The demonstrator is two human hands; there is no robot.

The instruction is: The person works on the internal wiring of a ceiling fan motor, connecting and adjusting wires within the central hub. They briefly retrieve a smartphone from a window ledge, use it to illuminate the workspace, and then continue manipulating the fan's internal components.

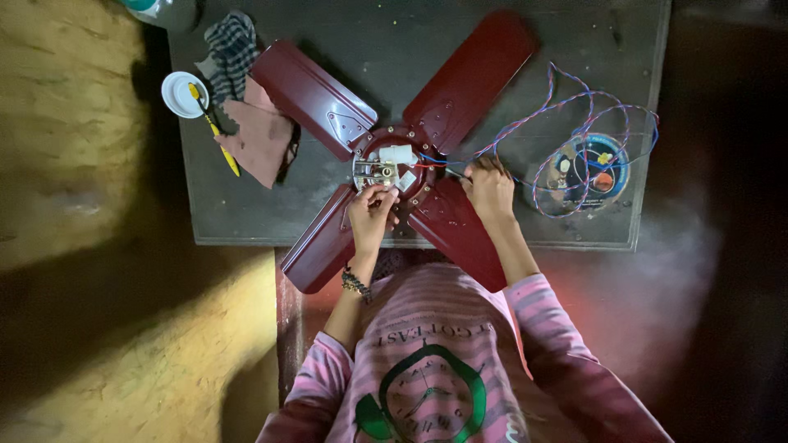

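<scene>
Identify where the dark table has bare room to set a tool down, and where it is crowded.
Bare table lies near the front left corner, below the brown cloth, and at the back between the upper fan blades. The hub, both hands and the wires crowd the middle and right.

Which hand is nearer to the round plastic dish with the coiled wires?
The right hand. It sits beside the fan hub, pinching wires that run toward the dish on the table's right side. The left hand is farther off, on the open fan hub.
</scene>
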